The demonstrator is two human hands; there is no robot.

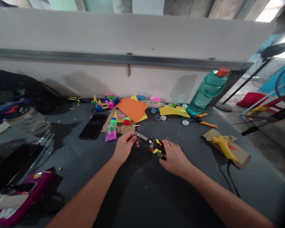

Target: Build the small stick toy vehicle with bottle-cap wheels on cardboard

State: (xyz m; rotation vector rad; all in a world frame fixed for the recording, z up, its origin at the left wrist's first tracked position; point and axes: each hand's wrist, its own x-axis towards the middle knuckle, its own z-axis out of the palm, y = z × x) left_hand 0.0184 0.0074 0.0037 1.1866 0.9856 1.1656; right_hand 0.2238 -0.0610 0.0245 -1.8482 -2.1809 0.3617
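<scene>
My right hand (174,157) is wrapped round the yellow-and-black handles of a pair of pliers (152,144) with red trim, its silver jaws pointing up and left. At the tip of those jaws, my left hand (125,146) has thumb and fingers pinched together. Whatever sits between them is too small to make out. Just beyond the left hand lies a piece of cardboard (129,129) with green and red bottle caps, a yellow piece and short pale sticks on it. A small clear bag with pink bits (110,136) rests at its near edge.
A black phone (93,126) lies left of the cardboard. Orange paper (132,109), yellow paper (172,110) and loose caps are behind. A teal bottle (205,93) stands back right, near orange-handled pliers (207,124). A yellow glue gun (225,147) rests on cardboard at right.
</scene>
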